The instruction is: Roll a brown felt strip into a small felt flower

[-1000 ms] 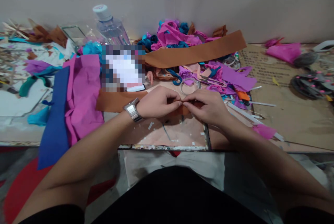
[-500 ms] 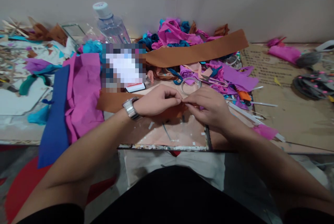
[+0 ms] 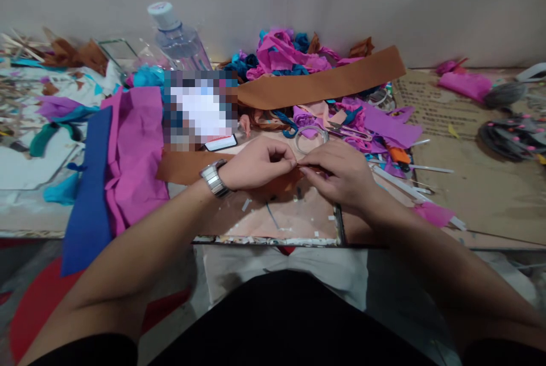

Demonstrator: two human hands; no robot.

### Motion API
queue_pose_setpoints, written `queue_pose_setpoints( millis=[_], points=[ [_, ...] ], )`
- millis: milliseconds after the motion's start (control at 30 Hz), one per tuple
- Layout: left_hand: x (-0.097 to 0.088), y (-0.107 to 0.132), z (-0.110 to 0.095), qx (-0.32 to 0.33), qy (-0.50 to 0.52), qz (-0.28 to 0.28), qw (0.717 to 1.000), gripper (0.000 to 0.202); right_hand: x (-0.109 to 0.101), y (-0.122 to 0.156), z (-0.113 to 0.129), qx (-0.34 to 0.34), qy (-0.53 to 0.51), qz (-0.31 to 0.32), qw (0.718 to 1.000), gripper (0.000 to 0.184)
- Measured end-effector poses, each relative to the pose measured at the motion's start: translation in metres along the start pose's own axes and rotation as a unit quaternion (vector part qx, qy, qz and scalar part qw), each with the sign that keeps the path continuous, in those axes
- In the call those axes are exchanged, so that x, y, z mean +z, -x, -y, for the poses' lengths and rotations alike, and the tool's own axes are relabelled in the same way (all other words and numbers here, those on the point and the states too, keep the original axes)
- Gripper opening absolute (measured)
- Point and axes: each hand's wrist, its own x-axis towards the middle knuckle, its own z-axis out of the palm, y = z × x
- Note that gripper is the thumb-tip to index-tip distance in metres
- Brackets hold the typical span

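Observation:
My left hand, with a metal watch on its wrist, is closed in a pinch at the middle of the worktop. Fingertip to fingertip with it, my right hand pinches too. Between them is a small edge of brown crepe paper, mostly covered by the fingers. A brown crepe paper strip passes beneath my left wrist; whether it joins the pinched edge is hidden. Just beyond my right hand lie a roll of clear tape and small scissors.
A long brown paper strip lies over crumpled pink and blue paper. A water bottle stands behind a phone. Pink sheets and a blue strip lie left; cardboard is on the right.
Both hands stay pinched together in nearly the same place. Only a slight shift of the fingers shows, with a little more brown paper edge visible by my right fingertips.

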Motion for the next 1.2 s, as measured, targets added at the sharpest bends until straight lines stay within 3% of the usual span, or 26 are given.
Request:
queue_pose_setpoints(
  millis=[267,800,1200],
  points=[
    [0.0031,0.0005,0.0014,-0.014,0.008,-0.008,1.0,0.03,0.0009,0.0006,0.0001,-0.008,0.003,-0.003,1.0,0.016],
    [0.0038,0.003,-0.0007,0.041,-0.131,-0.049,0.989,0.028,0.002,-0.0009,-0.0003,0.026,0.009,-0.012,1.0,0.011],
    [-0.0038,0.003,-0.0008,0.019,-0.123,-0.002,0.992,0.02,-0.0021,-0.0005,-0.0001,0.027,0.018,-0.032,0.999,0.009]
  ],
)
